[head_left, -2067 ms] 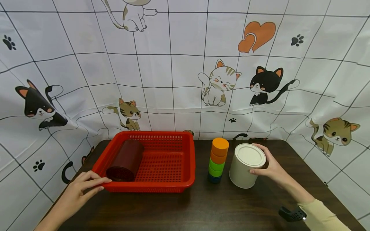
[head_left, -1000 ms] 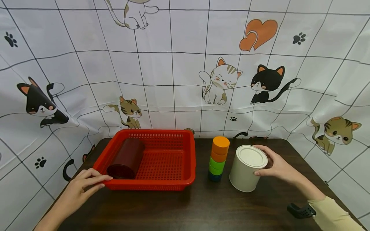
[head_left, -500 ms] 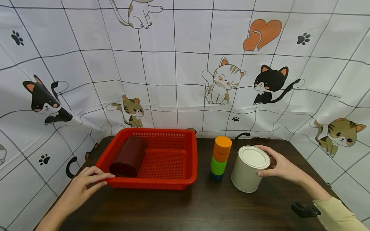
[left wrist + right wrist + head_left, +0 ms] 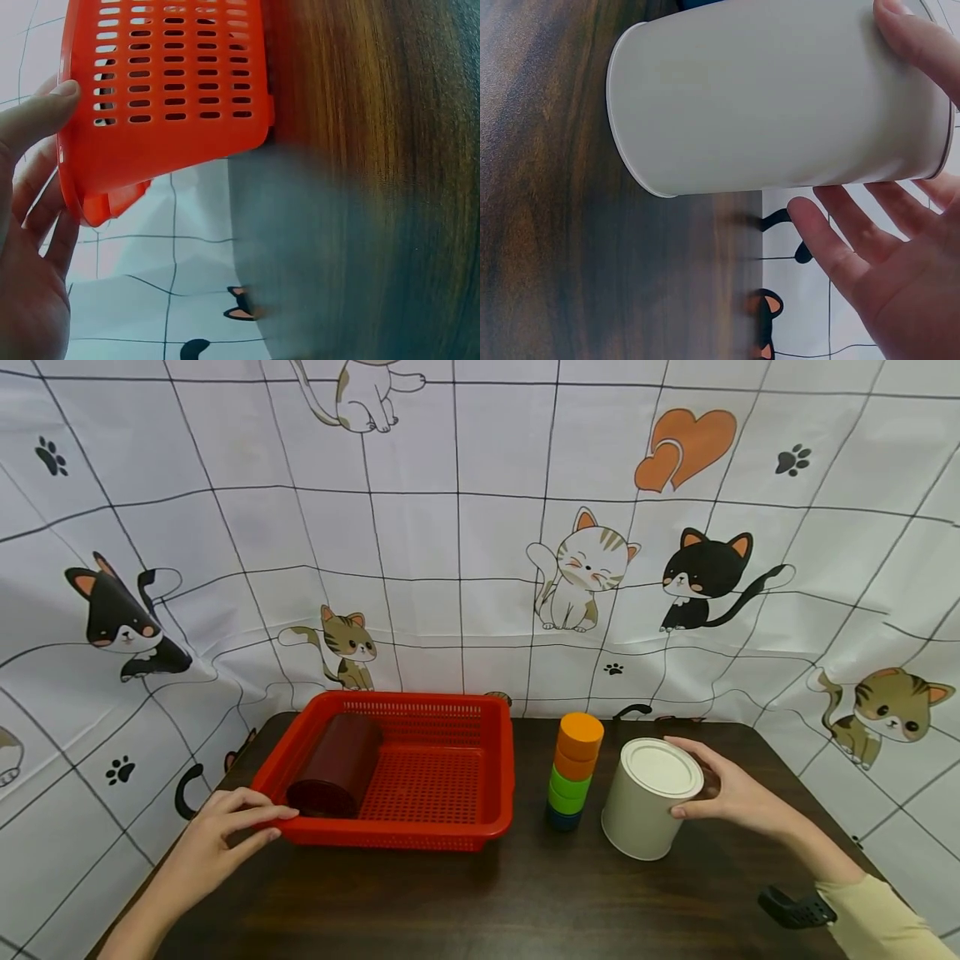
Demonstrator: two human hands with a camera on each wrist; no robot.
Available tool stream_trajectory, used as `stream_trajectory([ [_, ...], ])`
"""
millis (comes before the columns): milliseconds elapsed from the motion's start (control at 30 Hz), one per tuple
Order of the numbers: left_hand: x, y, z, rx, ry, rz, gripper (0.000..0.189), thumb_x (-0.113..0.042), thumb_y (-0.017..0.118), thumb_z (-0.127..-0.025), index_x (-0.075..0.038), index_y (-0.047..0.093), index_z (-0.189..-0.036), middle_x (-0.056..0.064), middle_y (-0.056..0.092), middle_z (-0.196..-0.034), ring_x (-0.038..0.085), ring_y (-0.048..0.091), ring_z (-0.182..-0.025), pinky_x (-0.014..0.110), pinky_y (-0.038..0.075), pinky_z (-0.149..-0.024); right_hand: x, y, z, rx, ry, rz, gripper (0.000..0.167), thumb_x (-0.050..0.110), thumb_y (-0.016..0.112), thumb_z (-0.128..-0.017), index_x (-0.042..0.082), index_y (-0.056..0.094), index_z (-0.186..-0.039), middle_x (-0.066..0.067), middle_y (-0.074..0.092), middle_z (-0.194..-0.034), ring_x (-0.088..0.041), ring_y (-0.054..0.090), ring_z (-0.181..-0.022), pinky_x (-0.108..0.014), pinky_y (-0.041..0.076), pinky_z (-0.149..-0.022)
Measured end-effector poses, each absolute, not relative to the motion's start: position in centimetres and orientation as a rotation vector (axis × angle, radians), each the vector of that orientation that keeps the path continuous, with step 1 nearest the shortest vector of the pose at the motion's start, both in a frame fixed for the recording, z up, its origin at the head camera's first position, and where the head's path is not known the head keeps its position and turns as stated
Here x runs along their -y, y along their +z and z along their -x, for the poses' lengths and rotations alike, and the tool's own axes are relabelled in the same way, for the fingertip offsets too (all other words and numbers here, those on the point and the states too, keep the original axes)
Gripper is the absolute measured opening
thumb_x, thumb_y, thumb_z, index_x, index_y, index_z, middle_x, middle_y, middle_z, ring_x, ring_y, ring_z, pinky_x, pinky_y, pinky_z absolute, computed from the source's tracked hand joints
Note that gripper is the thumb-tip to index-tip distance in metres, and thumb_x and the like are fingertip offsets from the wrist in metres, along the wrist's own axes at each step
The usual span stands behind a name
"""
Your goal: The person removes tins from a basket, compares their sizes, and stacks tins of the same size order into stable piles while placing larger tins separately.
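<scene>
My left hand (image 4: 213, 852) pinches the near left corner of a red plastic basket (image 4: 397, 833). In the left wrist view its thumb lies on the outer side of the basket's rim (image 4: 66, 150), with the fingers across from it. Inside the basket's left part, a dark red cylinder (image 4: 337, 768) lies on its side. My right hand (image 4: 735, 793) grips a pale grey-white can (image 4: 637, 818) with a lid near its top. The right wrist view shows the thumb on one side of the can (image 4: 765, 97) and the fingers spread along the other.
Between basket and can stands a narrow stack of orange, green and dark blue pieces (image 4: 573, 768), close to the can's left. All stand on a dark wooden table (image 4: 450, 910). A white curtain (image 4: 465, 568) with printed cats hangs behind and along both sides.
The can and my right hand have shifted a little toward me. My left hand keeps its place on the basket. The whole view has drifted slightly with the head.
</scene>
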State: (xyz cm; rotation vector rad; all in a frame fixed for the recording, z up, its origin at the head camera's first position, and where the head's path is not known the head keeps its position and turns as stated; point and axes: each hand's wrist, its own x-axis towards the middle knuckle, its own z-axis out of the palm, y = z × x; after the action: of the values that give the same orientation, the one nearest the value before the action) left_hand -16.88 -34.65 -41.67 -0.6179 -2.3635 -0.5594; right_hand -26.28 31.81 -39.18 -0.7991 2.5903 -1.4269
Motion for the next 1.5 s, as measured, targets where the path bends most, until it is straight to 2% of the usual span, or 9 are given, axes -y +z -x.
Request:
stream_trajectory([
  [400, 35.1, -42.0, 16.9, 2.323, -0.726, 0.492, 0.045, 0.002, 0.089, -0.060, -0.027, 0.079, -0.093, -0.015, 0.059, -0.087, -0.005, 0.039, -0.091, 0.016, 0.030, -0.074, -31.8, -39.0, 26.3, -2.551, -1.438, 0.864, 0.096, -0.002, 0.078, -0.080, 0.004, 0.019, -0.156, 0.016, 0.050, -0.131, 0.002, 0.063, -0.106, -0.029, 0.058, -0.078],
  [600, 35.2, -42.0, 17.0, 2.336, -0.754, 0.496, 0.044, 0.003, 0.088, -0.060, -0.025, 0.079, -0.093, -0.016, 0.057, -0.086, -0.005, 0.040, -0.090, 0.016, 0.030, -0.073, -31.6, -37.8, 25.9, -2.587, -1.408, 0.949, 0.096, -0.005, 0.076, -0.080, 0.004, 0.017, -0.156, 0.000, 0.048, -0.137, 0.006, 0.059, -0.111, -0.025, 0.057, -0.080],
  [833, 35.3, -41.8, 17.1, 2.319, -0.713, 0.529, 0.047, 0.005, 0.088, -0.058, -0.026, 0.079, -0.092, -0.017, 0.057, -0.085, -0.005, 0.040, -0.088, 0.018, 0.032, -0.071, -31.9, -34.9, 26.6, -2.736, -1.266, 0.921, 0.092, 0.003, 0.075, -0.084, 0.015, 0.021, -0.157, 0.028, 0.040, -0.139, 0.016, 0.047, -0.122, -0.018, 0.052, -0.089],
  [900, 35.3, -41.9, 17.1, 2.319, -0.701, 0.535, 0.049, 0.005, 0.088, -0.058, -0.028, 0.078, -0.092, -0.017, 0.057, -0.085, -0.005, 0.040, -0.088, 0.018, 0.031, -0.071, -31.6, -33.8, 26.8, -2.775, -1.224, 0.908, 0.093, 0.005, 0.076, -0.085, 0.019, 0.020, -0.158, 0.025, 0.040, -0.141, 0.017, 0.045, -0.122, -0.016, 0.050, -0.091],
  [967, 35.4, -41.9, 17.1, 2.321, -0.687, 0.541, 0.049, 0.005, 0.088, -0.058, -0.029, 0.078, -0.093, -0.018, 0.057, -0.085, -0.005, 0.040, -0.088, 0.018, 0.031, -0.070, -31.2, -32.5, 27.0, -2.795, -1.204, 0.906, 0.093, 0.006, 0.076, -0.085, 0.020, 0.020, -0.158, 0.014, 0.042, -0.145, 0.017, 0.044, -0.122, -0.015, 0.049, -0.092],
  [1067, 35.4, -41.9, 17.0, 2.326, -0.674, 0.544, 0.048, 0.003, 0.088, -0.058, -0.029, 0.078, -0.093, -0.018, 0.058, -0.086, -0.006, 0.040, -0.089, 0.017, 0.032, -0.071, -30.3, -30.6, 27.4, -2.837, -1.154, 0.909, 0.093, 0.009, 0.077, -0.085, 0.023, 0.021, -0.158, -0.005, 0.044, -0.149, 0.010, 0.048, -0.123, -0.015, 0.048, -0.092],
  [1167, 35.5, -41.8, 16.9, 2.328, -0.664, 0.543, 0.047, 0.002, 0.088, -0.059, -0.027, 0.078, -0.094, -0.018, 0.060, -0.088, -0.006, 0.041, -0.091, 0.016, 0.033, -0.073, -29.2, -28.7, 28.1, -2.862, -1.089, 0.925, 0.090, 0.011, 0.076, -0.086, 0.021, 0.022, -0.158, -0.016, 0.043, -0.150, -0.001, 0.050, -0.124, -0.017, 0.049, -0.092],
  [1400, 35.3, -41.7, 16.8, 2.316, -0.640, 0.558, 0.048, 0.004, 0.088, -0.059, -0.026, 0.078, -0.095, -0.016, 0.063, -0.092, -0.006, 0.042, -0.093, 0.016, 0.033, -0.077, -25.9, -24.7, 29.6, -2.891, -1.002, 0.958, 0.088, 0.015, 0.078, -0.085, 0.028, 0.027, -0.155, -0.010, 0.044, -0.151, -0.027, 0.052, -0.130, -0.051, 0.049, -0.100],
  [1500, 35.2, -41.7, 16.8, 2.316, -0.638, 0.552, 0.048, 0.003, 0.088, -0.059, -0.027, 0.078, -0.095, -0.017, 0.061, -0.090, -0.006, 0.041, -0.092, 0.016, 0.033, -0.076, -24.6, -22.9, 30.1, -2.884, -0.973, 0.988, 0.088, 0.017, 0.078, -0.085, 0.028, 0.026, -0.155, -0.012, 0.042, -0.152, -0.035, 0.049, -0.133, -0.058, 0.045, -0.102],
])
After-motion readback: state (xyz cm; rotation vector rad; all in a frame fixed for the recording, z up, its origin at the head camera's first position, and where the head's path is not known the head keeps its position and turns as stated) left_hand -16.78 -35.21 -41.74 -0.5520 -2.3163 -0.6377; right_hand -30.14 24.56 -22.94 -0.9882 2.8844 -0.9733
